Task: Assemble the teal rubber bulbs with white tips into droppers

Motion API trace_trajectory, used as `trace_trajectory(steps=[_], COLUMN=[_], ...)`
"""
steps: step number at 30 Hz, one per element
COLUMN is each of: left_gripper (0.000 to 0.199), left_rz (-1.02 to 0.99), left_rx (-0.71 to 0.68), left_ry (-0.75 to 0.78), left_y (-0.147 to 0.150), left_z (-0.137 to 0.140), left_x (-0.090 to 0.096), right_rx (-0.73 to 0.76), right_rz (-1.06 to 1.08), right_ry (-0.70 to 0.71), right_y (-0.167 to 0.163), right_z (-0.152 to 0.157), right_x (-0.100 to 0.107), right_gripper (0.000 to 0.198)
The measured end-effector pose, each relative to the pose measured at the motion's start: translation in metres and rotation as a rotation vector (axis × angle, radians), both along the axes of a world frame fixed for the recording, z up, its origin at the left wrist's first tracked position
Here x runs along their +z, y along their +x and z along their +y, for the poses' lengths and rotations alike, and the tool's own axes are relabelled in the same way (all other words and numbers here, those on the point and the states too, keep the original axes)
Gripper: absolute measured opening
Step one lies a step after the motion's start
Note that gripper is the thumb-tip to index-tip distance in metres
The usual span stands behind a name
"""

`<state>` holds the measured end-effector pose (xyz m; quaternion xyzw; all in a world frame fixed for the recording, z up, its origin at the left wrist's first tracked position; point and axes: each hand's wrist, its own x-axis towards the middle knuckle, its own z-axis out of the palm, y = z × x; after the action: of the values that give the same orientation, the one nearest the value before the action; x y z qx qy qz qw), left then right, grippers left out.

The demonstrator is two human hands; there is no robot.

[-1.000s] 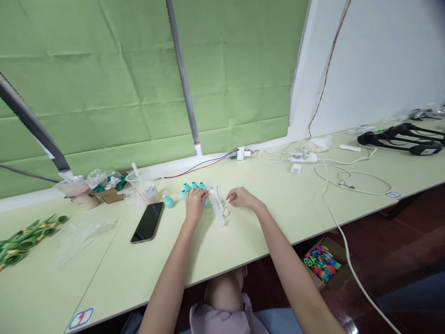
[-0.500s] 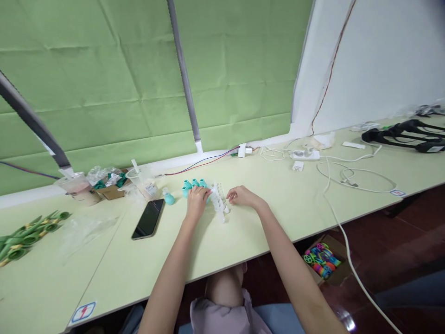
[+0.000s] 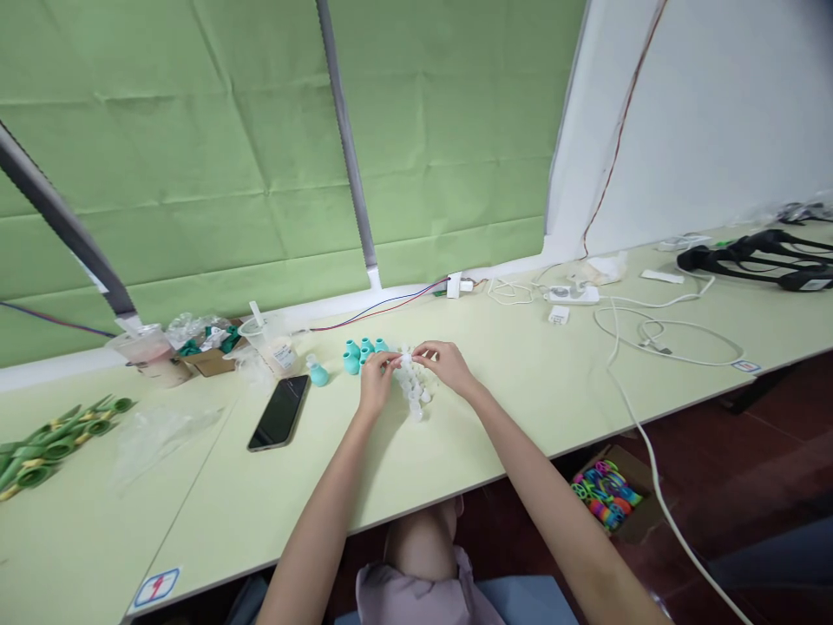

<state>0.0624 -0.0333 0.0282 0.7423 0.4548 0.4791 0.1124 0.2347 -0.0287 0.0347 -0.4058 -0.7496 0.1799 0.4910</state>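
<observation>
Between my two hands is a small translucent white plastic piece (image 3: 407, 358). My left hand (image 3: 378, 375) pinches it from the left, and the fingertips of my right hand (image 3: 443, 363) close on it from the right. Just below lie several similar translucent white plastic pieces (image 3: 415, 401) in a loose cluster, partly behind the hands. Several teal bulb-shaped pieces (image 3: 352, 358) stand upright behind my left hand, which hides some of them. One teal bulb with a clear top (image 3: 318, 371) stands apart to the left.
A black phone (image 3: 278, 413) lies left of the bulbs. Behind it are a plastic cup (image 3: 277, 351), another cup (image 3: 153, 351) and a cardboard box (image 3: 212, 360). Green flower-like pieces (image 3: 55, 443) lie far left. White cables and a power strip (image 3: 573, 295) lie on the right.
My right hand has moved left and slightly up to meet my left hand. Both now have their fingertips at the same small white piece.
</observation>
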Motion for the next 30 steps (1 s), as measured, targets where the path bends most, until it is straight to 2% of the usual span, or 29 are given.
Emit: trace_trajectory(steps=[5, 9, 12, 16, 19, 20, 22, 25, 27, 28, 30], left_gripper=[0.027, 0.027, 0.027, 0.024, 0.023, 0.024, 0.024, 0.021, 0.018, 0.016, 0.018], left_rz=[-0.251, -0.271, -0.243, -0.197, -0.092, -0.047, 0.042, 0.165, 0.194, 0.172, 0.058], left_rx=[-0.092, -0.136, -0.135, -0.066, -0.037, -0.04, -0.051, -0.064, -0.001, 0.074, 0.32], left_ry=[-0.136, -0.158, -0.156, -0.106, -0.061, -0.052, -0.034, 0.017, 0.083, 0.126, 0.214], left_y=[-0.001, -0.001, 0.0, -0.004, -0.007, -0.007, -0.006, -0.003, -0.006, -0.01, -0.024], left_z=[0.003, 0.002, 0.001, 0.001, -0.001, -0.002, -0.005, -0.009, -0.01, -0.01, -0.007], left_x=[0.001, 0.003, 0.003, 0.005, 0.009, 0.01, 0.011, 0.013, 0.016, 0.018, 0.021], right_rx=[0.009, 0.003, 0.006, 0.049, 0.139, 0.177, 0.216, 0.16, 0.101, 0.078, 0.047], right_rz=[0.052, 0.095, 0.144, 0.154, 0.152, 0.133, 0.048, -0.091, -0.145, -0.165, -0.192], right_ry=[0.118, 0.094, 0.008, -0.072, -0.117, -0.137, -0.16, -0.13, -0.099, -0.093, -0.111], right_y=[-0.008, -0.012, -0.013, -0.007, -0.001, 0.001, 0.003, 0.006, 0.01, 0.013, 0.021], right_z=[-0.004, -0.002, 0.001, 0.002, -0.002, -0.003, -0.006, -0.011, -0.016, -0.019, -0.027], right_x=[0.001, -0.003, -0.006, -0.004, 0.001, 0.003, 0.006, 0.009, 0.012, 0.012, 0.01], right_gripper=[0.016, 0.016, 0.016, 0.016, 0.029, 0.032, 0.025, 0.017, 0.024, 0.026, 0.019])
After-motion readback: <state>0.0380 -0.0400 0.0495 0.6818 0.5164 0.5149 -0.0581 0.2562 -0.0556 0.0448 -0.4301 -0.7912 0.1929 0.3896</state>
